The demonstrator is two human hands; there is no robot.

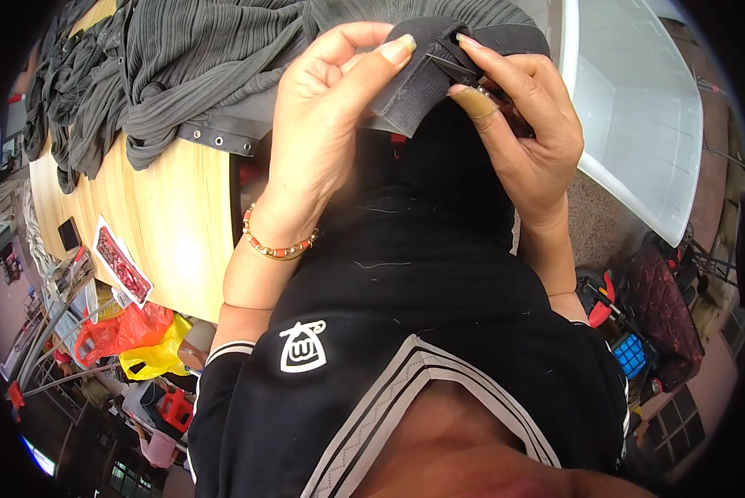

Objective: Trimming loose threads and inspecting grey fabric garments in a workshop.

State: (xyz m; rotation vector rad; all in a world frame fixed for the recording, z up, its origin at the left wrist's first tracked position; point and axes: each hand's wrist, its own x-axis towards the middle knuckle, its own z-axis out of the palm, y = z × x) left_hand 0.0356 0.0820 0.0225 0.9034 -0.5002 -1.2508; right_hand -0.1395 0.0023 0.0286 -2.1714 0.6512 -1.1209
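Note:
Up at the top middle, my left hand (327, 104) pinches the edge of a dark grey fabric band (411, 98) between thumb and fingers. Beside it, my right hand (534, 124) is closed around small thread snips (454, 70), whose dark pointed blades lie against the band's edge. Their handle is mostly hidden in my palm. The band appears to belong to a grey ribbed garment (198, 62) that spreads to the left over the table. A strip with metal eyelets (215, 139) hangs at that garment's near edge.
A pale wooden table (182, 220) stands at left, bearing a black phone (69, 233) and a red-patterned sheet (124, 264). Red and yellow plastic bags (153, 344) are below its edge. At right are a large white plastic bin (638, 108) and a maroon quilted cover (663, 307).

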